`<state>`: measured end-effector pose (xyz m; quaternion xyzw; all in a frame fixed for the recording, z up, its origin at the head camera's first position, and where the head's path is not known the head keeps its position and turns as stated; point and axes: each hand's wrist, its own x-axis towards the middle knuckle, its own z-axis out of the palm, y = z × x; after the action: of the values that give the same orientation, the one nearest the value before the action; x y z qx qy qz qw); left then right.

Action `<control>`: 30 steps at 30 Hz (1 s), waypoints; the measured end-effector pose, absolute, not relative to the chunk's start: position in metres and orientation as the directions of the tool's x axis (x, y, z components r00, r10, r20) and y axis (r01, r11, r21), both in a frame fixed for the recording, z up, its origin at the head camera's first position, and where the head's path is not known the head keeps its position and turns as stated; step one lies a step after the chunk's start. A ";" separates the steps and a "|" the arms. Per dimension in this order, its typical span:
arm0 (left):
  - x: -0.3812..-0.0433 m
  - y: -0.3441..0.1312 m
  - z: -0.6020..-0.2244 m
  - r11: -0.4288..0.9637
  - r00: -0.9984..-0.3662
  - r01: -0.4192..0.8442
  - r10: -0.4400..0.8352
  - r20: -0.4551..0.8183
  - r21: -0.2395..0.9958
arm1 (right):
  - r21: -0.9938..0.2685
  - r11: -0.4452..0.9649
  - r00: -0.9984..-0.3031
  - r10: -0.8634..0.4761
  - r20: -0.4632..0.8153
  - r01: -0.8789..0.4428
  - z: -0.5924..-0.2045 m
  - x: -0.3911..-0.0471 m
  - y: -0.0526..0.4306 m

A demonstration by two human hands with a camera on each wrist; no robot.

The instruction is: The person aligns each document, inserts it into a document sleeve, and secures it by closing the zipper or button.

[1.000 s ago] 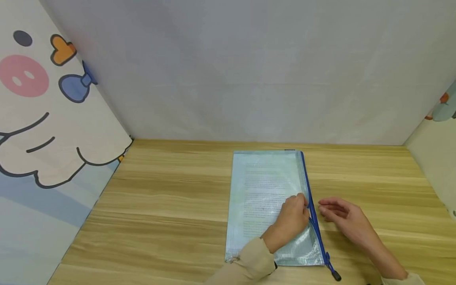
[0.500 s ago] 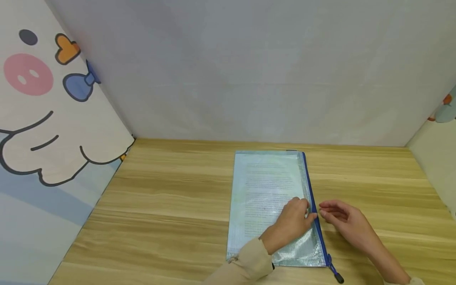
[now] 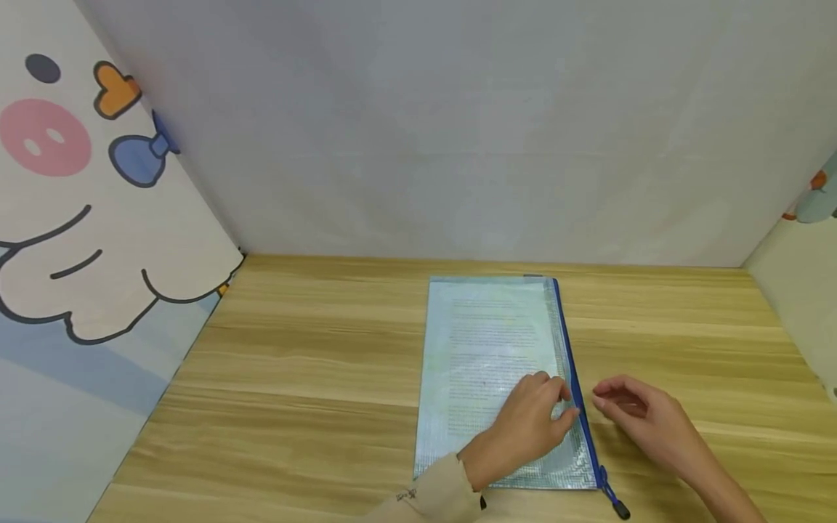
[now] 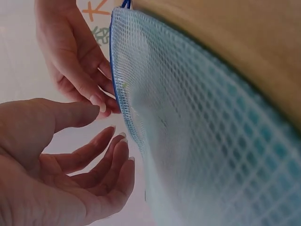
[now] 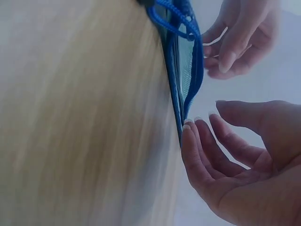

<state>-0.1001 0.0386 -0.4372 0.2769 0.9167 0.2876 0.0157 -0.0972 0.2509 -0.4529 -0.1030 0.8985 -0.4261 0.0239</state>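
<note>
A translucent light-blue mesh zip pouch (image 3: 433, 407) lies flat, a printed sheet (image 3: 492, 338) showing through it. Its blue zipper edge (image 3: 564, 327) runs along the right side, ending in a cord with a black tip (image 3: 616, 501). My left hand (image 3: 523, 421) is over the lower right of the pouch, thumb and fingers bent but apart, holding nothing. Just right of the zipper is my right hand (image 3: 657, 425), its fingers loosely curved around nothing. Close to the right fingers, the right wrist view shows the blue zipper tapes (image 5: 197, 70) parted, with layers between them.
The wood-grain table (image 3: 314, 363) extends to both sides of the pouch. A pale backdrop (image 3: 458, 145) rises along the far edge. At the left stands a panel printed with a cartoon face (image 3: 118, 218); another pale panel (image 3: 807, 290) is at the right.
A second ago my left hand pinched the pouch's raised zipper edge; it has let go and drawn slightly toward me. That edge now lies flatter. My right hand has shifted slightly right and nearer.
</note>
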 end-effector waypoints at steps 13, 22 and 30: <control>-0.074 0.029 -0.438 0.655 -0.767 0.633 0.604 0.216 0.413 | -0.741 0.631 -0.950 -0.311 0.027 -0.227 -0.453 -0.077 0.258; -0.059 0.029 -0.442 0.695 -0.740 0.672 0.643 0.196 0.254 | -0.759 0.553 -0.872 -0.488 0.039 -0.344 -0.458 -0.067 0.266; -0.053 0.035 -0.441 0.729 -0.741 0.671 0.667 0.077 0.135 | -0.808 0.527 -0.803 -0.585 -0.118 -0.265 -0.457 -0.065 0.271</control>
<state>-0.0525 0.0346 -0.4410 0.3599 0.9297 0.0771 -0.0117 -0.0651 0.2708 -0.4567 -0.2491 0.8525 -0.4178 0.1913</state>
